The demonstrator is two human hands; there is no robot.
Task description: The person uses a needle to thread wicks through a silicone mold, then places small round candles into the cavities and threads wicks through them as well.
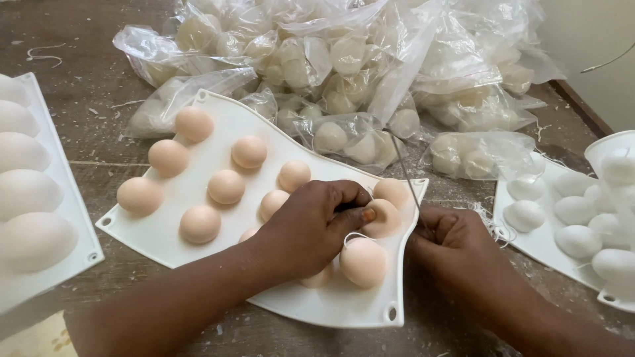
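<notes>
At the near right corner of the white silicone mould [198,231], left hand [311,225] pinching a peach dome [383,215] between thumb and curled fingers [360,215], a thin thread looping beside it. Right hand [456,248] clenched around a thin metal needle [407,175] angled toward that dome. Apparently mid-threading or piercing; next move likely calls for steady aim and a firm hold. Behind, bagged pale balls [344,59]; white moulds [40,192] flanking.

left hand [311,225] hides part of the peach dome mould [218,218]; left of that mould, large white mould [63,198] cut by frame edge; right of it, small white mould [529,235] cropped; needle [405,175] tip hidden in right hand [456,248]
</notes>
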